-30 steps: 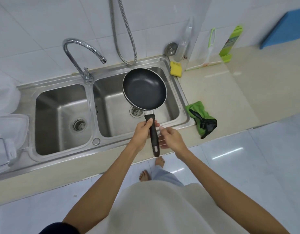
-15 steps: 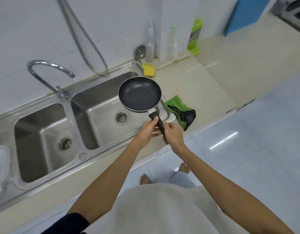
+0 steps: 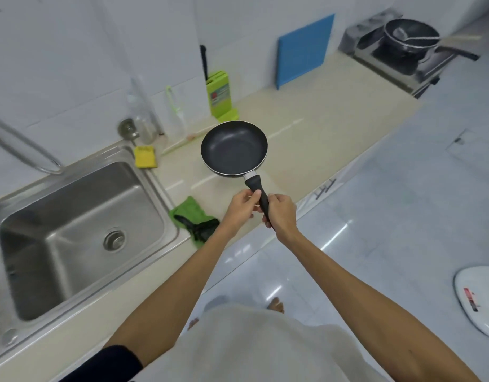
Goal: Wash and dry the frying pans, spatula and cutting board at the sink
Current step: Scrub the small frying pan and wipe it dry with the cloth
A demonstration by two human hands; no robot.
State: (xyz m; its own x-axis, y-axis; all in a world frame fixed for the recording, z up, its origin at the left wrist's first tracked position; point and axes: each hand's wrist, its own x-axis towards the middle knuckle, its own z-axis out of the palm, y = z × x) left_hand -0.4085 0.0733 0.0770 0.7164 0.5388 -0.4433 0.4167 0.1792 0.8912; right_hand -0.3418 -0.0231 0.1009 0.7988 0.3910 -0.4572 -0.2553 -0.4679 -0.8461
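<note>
Both hands have swung the frying pan (image 3: 234, 148) from over the sink (image 3: 58, 257) to above the surface (image 3: 306, 139): right hand (image 3: 281, 213) grips the handle, left hand (image 3: 242, 208) pinches it. Pan looks clean, probably drying next; cutting board (image 3: 305, 51) at the wall and second pan (image 3: 411, 34) on the stove (image 3: 389, 59) look untouched.
</note>
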